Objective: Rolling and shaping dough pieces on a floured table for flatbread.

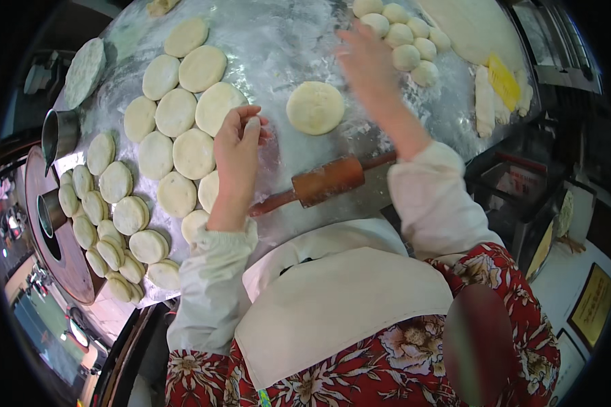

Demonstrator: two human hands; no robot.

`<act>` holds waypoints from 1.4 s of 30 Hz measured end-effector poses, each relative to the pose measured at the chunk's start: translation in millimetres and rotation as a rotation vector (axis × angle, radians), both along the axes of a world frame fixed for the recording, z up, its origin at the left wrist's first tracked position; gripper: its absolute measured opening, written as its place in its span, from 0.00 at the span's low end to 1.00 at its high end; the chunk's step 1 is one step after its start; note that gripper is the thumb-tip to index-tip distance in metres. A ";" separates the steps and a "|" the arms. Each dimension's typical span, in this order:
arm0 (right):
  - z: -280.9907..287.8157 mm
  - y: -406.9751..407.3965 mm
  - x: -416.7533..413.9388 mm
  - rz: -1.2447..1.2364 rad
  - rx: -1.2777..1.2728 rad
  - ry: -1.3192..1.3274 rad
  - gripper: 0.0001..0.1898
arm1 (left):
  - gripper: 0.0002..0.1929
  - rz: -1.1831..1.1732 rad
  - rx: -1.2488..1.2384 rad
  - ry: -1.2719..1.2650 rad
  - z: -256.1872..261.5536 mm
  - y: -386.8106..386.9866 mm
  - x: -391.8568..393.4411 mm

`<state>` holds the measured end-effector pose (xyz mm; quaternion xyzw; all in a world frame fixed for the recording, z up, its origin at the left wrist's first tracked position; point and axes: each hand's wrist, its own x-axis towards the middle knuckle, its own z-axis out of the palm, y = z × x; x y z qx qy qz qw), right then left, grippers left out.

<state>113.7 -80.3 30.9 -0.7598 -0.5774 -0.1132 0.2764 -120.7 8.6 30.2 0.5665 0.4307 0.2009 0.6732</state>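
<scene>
My left hand [238, 152] is loosely curled and holds nothing visible. It overlaps the edge of a flat dough round [220, 104] in the view; I cannot tell whether it touches it. My right hand [370, 71], blurred, reaches toward a cluster of dough balls [399, 35] with fingers apart. Between the hands lies a single flattened dough disc [315, 108] on the floured metal worktop [285, 56]. Nearer my body rests a wooden rolling pin [328, 181] with a thick barrel and thin handles, slanted and touched by neither hand.
Many flat rounds [175, 113] cover the worktop's left, with thicker stacked-looking ones [132, 216] at its corner. Two metal containers [61, 133] stand by the left edge. A large dough sheet [473, 28], dough strips [484, 102] and a yellow scraper [502, 81] lie at right.
</scene>
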 end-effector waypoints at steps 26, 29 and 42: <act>-13.2 -173.8 -68.0 0.450 -0.777 0.433 0.06 | 0.11 -0.290 0.601 0.337 33.0 -33.2 -9.0; -9.8 -168.0 -68.9 0.463 -0.777 0.414 0.06 | 0.12 -0.613 1.065 0.408 12.3 -19.9 -73.6; 1.2 -199.0 -70.2 0.209 -0.814 0.471 0.09 | 0.20 -0.644 1.187 0.405 4.5 -9.2 -35.9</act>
